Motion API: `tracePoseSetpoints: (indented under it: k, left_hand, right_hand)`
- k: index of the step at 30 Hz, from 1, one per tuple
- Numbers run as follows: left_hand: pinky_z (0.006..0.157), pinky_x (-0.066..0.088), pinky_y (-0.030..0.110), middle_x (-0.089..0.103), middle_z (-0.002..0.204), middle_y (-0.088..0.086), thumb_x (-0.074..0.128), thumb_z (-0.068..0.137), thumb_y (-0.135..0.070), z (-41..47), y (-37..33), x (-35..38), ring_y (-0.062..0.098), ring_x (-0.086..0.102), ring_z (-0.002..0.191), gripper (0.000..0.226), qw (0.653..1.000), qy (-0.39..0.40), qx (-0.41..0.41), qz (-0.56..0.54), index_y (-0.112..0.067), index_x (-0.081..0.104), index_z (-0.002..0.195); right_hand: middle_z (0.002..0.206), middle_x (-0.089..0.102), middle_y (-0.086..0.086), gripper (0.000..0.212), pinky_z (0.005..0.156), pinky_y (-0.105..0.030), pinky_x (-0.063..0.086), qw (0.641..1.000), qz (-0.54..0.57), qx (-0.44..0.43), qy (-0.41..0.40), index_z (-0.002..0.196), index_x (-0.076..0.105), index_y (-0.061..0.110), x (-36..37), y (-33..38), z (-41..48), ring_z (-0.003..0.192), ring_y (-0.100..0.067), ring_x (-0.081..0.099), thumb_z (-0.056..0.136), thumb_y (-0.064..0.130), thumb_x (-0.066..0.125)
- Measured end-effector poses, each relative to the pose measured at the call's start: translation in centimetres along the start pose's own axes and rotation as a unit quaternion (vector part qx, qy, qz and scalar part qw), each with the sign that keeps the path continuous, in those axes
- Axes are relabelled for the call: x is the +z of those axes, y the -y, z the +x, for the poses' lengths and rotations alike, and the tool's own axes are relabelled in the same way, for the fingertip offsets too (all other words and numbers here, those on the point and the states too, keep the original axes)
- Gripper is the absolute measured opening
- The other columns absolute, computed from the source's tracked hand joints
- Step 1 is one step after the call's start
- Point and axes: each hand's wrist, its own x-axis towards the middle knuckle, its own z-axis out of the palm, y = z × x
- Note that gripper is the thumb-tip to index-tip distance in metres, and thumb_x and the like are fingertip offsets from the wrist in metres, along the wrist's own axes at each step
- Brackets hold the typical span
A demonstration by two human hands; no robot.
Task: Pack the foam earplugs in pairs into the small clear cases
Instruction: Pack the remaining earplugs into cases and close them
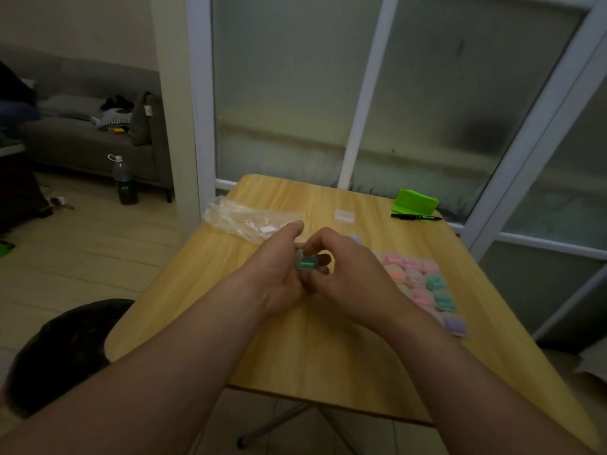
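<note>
Both hands meet over the table [328,356]. The left hand [279,277] curls under a small clear case [301,257] holding green earplugs [308,265], and the right hand [351,267] pinches its top, probably to snap the lid shut. Filled cases [423,284] lie just to the right; a plastic bag [243,221] and a marker [417,217] sit farther back, and nothing blocks the way.

Cases [423,284] right, bag [243,218] left, on table [328,339]
</note>
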Motion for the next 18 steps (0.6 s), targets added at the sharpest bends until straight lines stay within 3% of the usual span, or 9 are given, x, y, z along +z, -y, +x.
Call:
tracePoseSetpoints:
  k: [2,4,6,8,10,13,15,16,18]
  left_hand:
    - [0.102,0.056,0.043,0.067,0.132,0.026,0.048,0.105,-0.042,-0.3,0.2,0.3,0.037,0.067,0.119,0.056,1.000,0.007,0.008,0.013,0.002,0.056,0.139]
    - [0.080,0.060,0.037,0.066,0.115,0.022,0.048,0.100,-0.022,-0.7,0.2,0.5,0.030,0.068,0.098,0.046,0.999,0.022,0.025,0.021,0.004,0.055,0.136]
    - [0.068,0.062,0.034,0.068,0.110,0.019,0.048,0.096,-0.007,-1.1,0.4,0.5,0.024,0.071,0.089,0.041,0.998,0.045,0.036,0.038,0.004,0.057,0.134]
    - [0.068,0.062,0.032,0.073,0.114,0.016,0.049,0.100,-0.003,-1.2,0.6,0.5,0.021,0.076,0.090,0.036,0.995,0.059,0.046,0.067,0.001,0.062,0.133]
    - [0.077,0.062,0.034,0.073,0.125,0.016,0.051,0.104,-0.005,-1.1,0.8,0.4,0.024,0.076,0.106,0.033,0.993,0.063,0.053,0.088,-0.001,0.065,0.134]
    - [0.082,0.063,0.034,0.073,0.128,0.020,0.049,0.107,-0.008,-1.1,0.9,0.3,0.031,0.071,0.118,0.032,0.988,0.055,0.065,0.127,-0.007,0.069,0.132]
    - [0.075,0.061,0.031,0.073,0.123,0.021,0.049,0.107,-0.008,-1.1,0.9,0.3,0.028,0.073,0.105,0.030,0.987,0.043,0.071,0.138,-0.006,0.070,0.129]
    - [0.074,0.060,0.031,0.074,0.118,0.022,0.049,0.107,-0.007,-1.2,0.9,0.2,0.025,0.072,0.096,0.029,0.986,0.043,0.075,0.139,-0.004,0.070,0.127]
    - [0.077,0.058,0.034,0.073,0.109,0.024,0.049,0.105,-0.002,-1.1,1.0,-0.1,0.025,0.071,0.088,0.027,0.985,0.036,0.087,0.142,0.003,0.070,0.121]
  right_hand:
    - [0.115,0.065,0.012,0.028,0.066,-0.012,0.048,1.000,0.010,0.006,-0.008,0.110,0.055,0.037,-0.1,-0.2,0.0,0.088,0.004,0.064,0.094,0.033,0.078]
    - [0.114,0.066,0.013,0.032,0.068,-0.016,0.053,0.999,0.023,0.015,-0.018,0.111,0.053,0.035,-0.2,-0.5,-0.1,0.089,0.005,0.065,0.093,0.034,0.079]
    - [0.116,0.064,0.016,0.039,0.074,-0.023,0.059,0.999,0.039,0.017,-0.029,0.118,0.052,0.034,-0.5,-0.6,-0.2,0.091,0.006,0.067,0.092,0.033,0.080]
    - [0.121,0.063,0.017,0.052,0.080,-0.033,0.064,0.997,0.062,0.021,-0.028,0.133,0.049,0.035,-0.6,-0.8,-0.3,0.094,0.002,0.071,0.092,0.028,0.081]
    - [0.127,0.063,0.014,0.062,0.083,-0.037,0.065,0.998,0.060,0.020,-0.022,0.143,0.045,0.037,-0.5,-1.0,-0.4,0.097,-0.001,0.073,0.093,0.027,0.080]
    - [0.134,0.062,0.012,0.066,0.085,-0.028,0.063,0.999,0.040,0.005,-0.022,0.148,0.045,0.036,-0.4,-1.1,-0.7,0.099,0.004,0.069,0.092,0.029,0.080]
    - [0.136,0.060,0.012,0.065,0.086,-0.015,0.054,1.000,0.008,0.001,-0.027,0.149,0.047,0.032,-0.3,-1.0,-0.9,0.098,0.007,0.063,0.092,0.030,0.079]
    - [0.136,0.060,0.012,0.063,0.087,-0.015,0.053,1.000,-0.003,0.000,-0.030,0.148,0.049,0.031,-0.2,-0.8,-1.0,0.101,0.005,0.062,0.092,0.031,0.078]
    - [0.132,0.061,0.010,0.055,0.093,-0.031,0.057,0.999,-0.015,-0.011,-0.033,0.141,0.052,0.032,0.4,-0.4,-1.3,0.109,-0.005,0.064,0.091,0.032,0.075]
